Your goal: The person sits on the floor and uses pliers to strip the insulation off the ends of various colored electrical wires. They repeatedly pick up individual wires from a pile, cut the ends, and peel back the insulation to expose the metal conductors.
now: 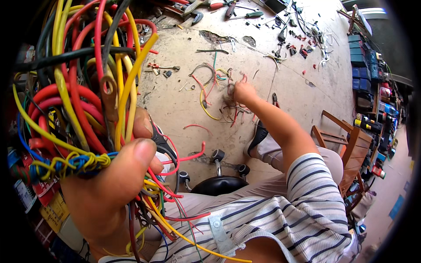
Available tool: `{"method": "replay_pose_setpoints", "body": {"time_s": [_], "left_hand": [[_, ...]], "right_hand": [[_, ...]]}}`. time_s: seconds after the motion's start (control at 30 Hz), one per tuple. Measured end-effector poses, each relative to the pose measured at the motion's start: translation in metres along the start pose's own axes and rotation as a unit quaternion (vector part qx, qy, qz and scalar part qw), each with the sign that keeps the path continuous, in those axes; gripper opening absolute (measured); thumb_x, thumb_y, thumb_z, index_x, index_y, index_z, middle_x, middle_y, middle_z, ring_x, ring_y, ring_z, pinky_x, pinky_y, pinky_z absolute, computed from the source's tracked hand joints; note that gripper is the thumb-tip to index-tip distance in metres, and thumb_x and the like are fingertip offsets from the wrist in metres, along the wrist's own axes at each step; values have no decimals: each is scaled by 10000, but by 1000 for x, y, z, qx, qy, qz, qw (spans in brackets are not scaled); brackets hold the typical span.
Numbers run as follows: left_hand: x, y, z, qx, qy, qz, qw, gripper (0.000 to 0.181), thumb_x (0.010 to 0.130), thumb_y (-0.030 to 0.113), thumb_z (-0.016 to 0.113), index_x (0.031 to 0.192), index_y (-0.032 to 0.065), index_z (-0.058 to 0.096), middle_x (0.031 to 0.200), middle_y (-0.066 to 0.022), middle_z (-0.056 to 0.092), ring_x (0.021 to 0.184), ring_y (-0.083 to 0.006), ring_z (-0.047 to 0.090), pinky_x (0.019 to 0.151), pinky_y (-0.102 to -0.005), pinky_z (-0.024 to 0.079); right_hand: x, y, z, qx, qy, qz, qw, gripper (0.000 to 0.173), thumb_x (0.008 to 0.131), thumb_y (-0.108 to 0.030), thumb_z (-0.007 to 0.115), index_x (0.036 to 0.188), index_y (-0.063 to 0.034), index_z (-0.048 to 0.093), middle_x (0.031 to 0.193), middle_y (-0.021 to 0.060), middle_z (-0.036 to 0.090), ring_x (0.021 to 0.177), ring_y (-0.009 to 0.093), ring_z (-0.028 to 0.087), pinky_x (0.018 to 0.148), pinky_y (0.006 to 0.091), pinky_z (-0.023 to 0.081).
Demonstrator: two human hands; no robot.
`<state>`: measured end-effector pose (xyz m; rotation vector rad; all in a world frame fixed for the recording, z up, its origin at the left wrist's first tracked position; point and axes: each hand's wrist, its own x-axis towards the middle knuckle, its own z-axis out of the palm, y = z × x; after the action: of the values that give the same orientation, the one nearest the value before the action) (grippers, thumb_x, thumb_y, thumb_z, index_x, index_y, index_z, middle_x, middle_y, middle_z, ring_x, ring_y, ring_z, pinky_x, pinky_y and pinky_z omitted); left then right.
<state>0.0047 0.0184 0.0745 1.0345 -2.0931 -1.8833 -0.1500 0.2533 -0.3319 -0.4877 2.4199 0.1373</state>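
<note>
A thick bundle of insulated electrical wires [75,108], red, yellow and black, fills the left of the view. My left hand [111,177] grips it low down, where thin blue and yellow wire is wound around it. A copper-coloured cable lug [109,98] shows among the strands, and loose wire ends hang below the hand. My right hand [244,92] reaches down to the floor at scattered wire offcuts [233,113]; its fingers are blurred, and a bit of red wire shows at them. A yellow wire [207,110] curves on the floor beside it.
Red-handled pliers [275,99] lie near my shoe [258,136]. Screwdrivers [253,14] and more wire scraps [304,49] are farther off on the concrete floor [171,108]. A black wheeled stool [218,185] stands between my legs. A wooden chair [357,148] and crowded shelves [375,121] are at right.
</note>
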Motion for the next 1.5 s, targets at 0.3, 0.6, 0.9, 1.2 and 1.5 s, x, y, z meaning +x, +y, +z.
{"method": "replay_pose_setpoints", "body": {"time_s": [0.3, 0.6, 0.9, 1.2, 1.5], "left_hand": [[1, 0, -1, -9, 25, -31, 999, 661, 715, 141, 604, 1315, -44, 395, 907, -162, 558, 578, -122, 515, 520, -209, 425], [13, -4, -7, 70, 10, -15, 997, 646, 721, 127, 600, 1309, -45, 392, 912, -167, 578, 571, -138, 529, 494, -235, 440], [9, -1, 0, 64, 7, 10, 998, 514, 752, 109, 590, 1223, -62, 475, 898, -150, 604, 602, -126, 542, 551, -223, 440], [15, -13, -4, -76, -17, -19, 997, 284, 770, 8, 713, 1044, 7, 639, 866, -59, 675, 704, -143, 655, 644, -277, 549], [30, -40, -9, -59, -68, 32, 995, 228, 780, -3, 713, 999, 12, 651, 848, -32, 679, 682, -106, 643, 626, -256, 522]], "right_hand": [[68, -33, -39, 154, 183, 9, 971, 244, 846, -131, 556, 1069, -52, 618, 1145, 174, 613, 1055, 340, 616, 835, 443, 536], [115, -42, -36, 144, 181, 47, 972, 241, 891, -121, 503, 1104, -28, 566, 1153, 190, 591, 1031, 347, 615, 849, 421, 532], [63, -47, -18, 333, 302, -133, 883, 186, 861, -102, 623, 984, 7, 536, 1009, 244, 593, 960, 416, 577, 826, 458, 489], [-21, -96, -48, 495, 383, -188, 757, 138, 881, -53, 620, 962, 2, 523, 858, 175, 594, 839, 343, 579, 762, 400, 467], [-121, -145, -107, 616, 337, -224, 676, 134, 920, -66, 630, 1004, -7, 544, 906, 68, 634, 786, 102, 601, 711, 256, 497]]}}
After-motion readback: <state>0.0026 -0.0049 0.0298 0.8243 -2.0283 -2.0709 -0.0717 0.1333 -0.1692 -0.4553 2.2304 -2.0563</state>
